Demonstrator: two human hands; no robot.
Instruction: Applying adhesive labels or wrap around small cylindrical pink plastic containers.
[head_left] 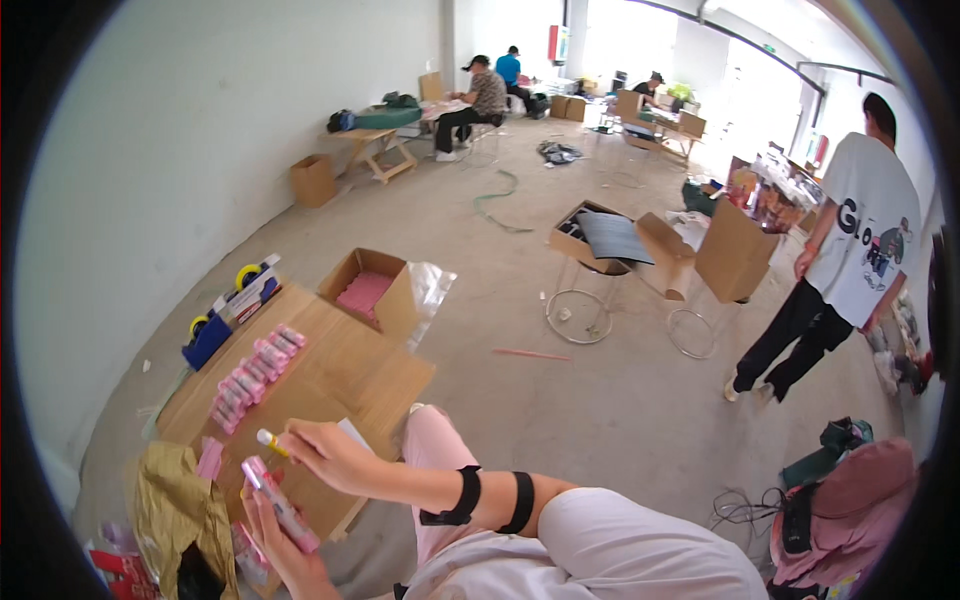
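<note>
My left hand (285,568) is closed around a pink-and-clear tube-shaped pack (278,500), held at a slant over the near edge of the wooden table (388,385). Just above it, my right hand (325,452) pinches a short yellow-and-white stick (268,440) with a pale end; its exact kind is too small to tell. The two held things are apart. Farther along the table lies a row of several similar pink packs (255,378), side by side. A small pink piece (210,457) rests beside a crumpled gold bag (178,500) at the table's left corner.
Two blue tape dispensers (207,340) line the table's far left edge. An open carton (395,300) with pink contents stands beyond it. Boxes on stools (590,240) are farther out. A person in a white shirt (865,210) stands at right; pink bags (850,500) lie near me.
</note>
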